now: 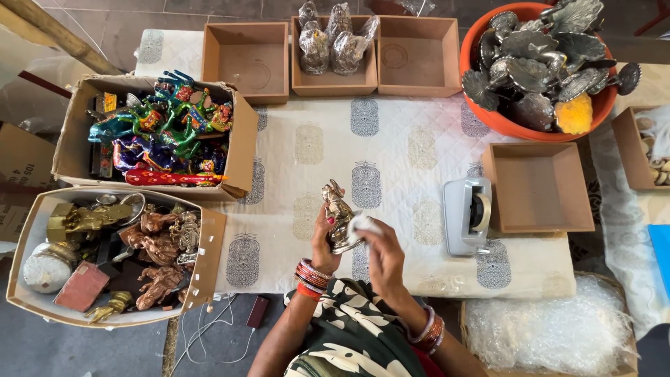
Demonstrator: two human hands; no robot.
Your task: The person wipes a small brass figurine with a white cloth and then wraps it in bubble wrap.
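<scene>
At the bench's six o'clock edge, the left hand [324, 241] grips a small brass-coloured metal figurine [338, 213] upright by its base, so the right hand [382, 253], closed on a white cloth [363, 225], can rub its side.

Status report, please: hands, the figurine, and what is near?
Left hand grips metal figurine upright. Right hand presses white cloth on it. Tape dispenser apart at right; nothing in the way.

Boxes ringing the table [391, 160]

Figurine cartons [157, 136] are sitting at the left, three trays [331, 59] are lining the far edge, a bowl [537, 66] is resting far right, and the tape dispenser [467, 213] is lying beside another tray [537, 185].
</scene>
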